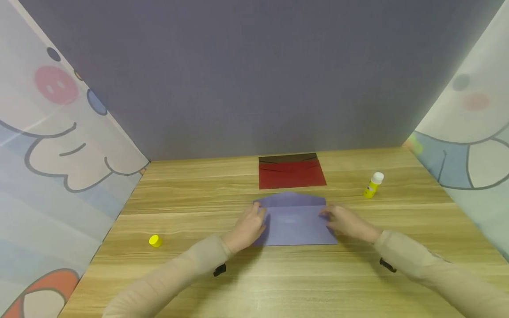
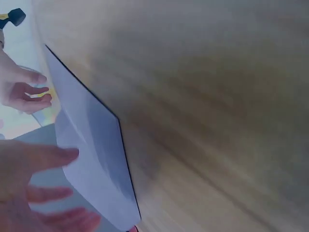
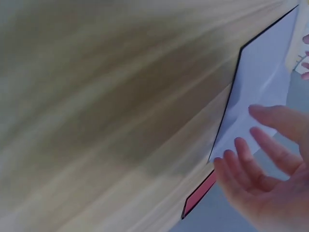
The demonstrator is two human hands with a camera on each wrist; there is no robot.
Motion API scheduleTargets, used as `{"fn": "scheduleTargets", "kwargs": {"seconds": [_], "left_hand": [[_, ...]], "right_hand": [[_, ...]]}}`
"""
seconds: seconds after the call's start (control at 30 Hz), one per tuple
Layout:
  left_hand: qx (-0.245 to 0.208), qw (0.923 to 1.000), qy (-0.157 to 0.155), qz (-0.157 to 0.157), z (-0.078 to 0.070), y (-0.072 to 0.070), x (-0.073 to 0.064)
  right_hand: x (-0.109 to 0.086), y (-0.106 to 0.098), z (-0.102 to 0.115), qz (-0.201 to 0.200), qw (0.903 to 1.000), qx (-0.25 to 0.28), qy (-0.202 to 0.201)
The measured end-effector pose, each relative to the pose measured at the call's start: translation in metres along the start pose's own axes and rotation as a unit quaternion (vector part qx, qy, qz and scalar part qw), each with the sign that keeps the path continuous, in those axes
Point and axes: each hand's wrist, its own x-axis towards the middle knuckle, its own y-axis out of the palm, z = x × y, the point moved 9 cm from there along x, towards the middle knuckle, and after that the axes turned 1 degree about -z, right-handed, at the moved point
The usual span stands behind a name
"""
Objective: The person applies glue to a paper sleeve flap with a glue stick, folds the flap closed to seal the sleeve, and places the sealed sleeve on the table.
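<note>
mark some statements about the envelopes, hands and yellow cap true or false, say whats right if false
1. The red envelope lies beyond the purple envelope, as seen by the person. True.
2. The yellow cap is right of the purple envelope. False: the yellow cap is to its left.
3. The purple envelope's flap points away from the person. True.
4. The left hand holds the glue stick. False: the left hand is at the purple envelope's left side; the glue stick stands apart.
</note>
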Motion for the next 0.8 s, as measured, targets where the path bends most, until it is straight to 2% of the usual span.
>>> {"fn": "scheduleTargets", "kwargs": {"seconds": [0.1, 0.2, 0.37, 0.57, 0.8], "left_hand": [[0.042, 0.9976, 0.042, 0.036, -0.004, 0.007, 0.004], [0.063, 0.9923, 0.054, 0.091, -0.003, 0.019, 0.006], [0.047, 0.9861, 0.031, 0.156, 0.006, 0.031, 0.010], [-0.008, 0.9755, -0.003, 0.220, 0.018, 0.042, 0.016], [-0.077, 0.9625, -0.035, 0.258, 0.026, 0.047, 0.019]], "right_hand": [[0.005, 0.002, 0.003, 0.003, 0.9988, -0.035, -0.033], [0.007, 0.006, 0.005, 0.017, 0.9972, -0.054, -0.048], [0.011, 0.009, 0.005, 0.037, 0.9950, -0.069, -0.062], [0.017, 0.009, 0.006, 0.050, 0.9936, -0.074, -0.069], [0.018, 0.012, 0.005, 0.081, 0.9935, -0.059, -0.054]]}}
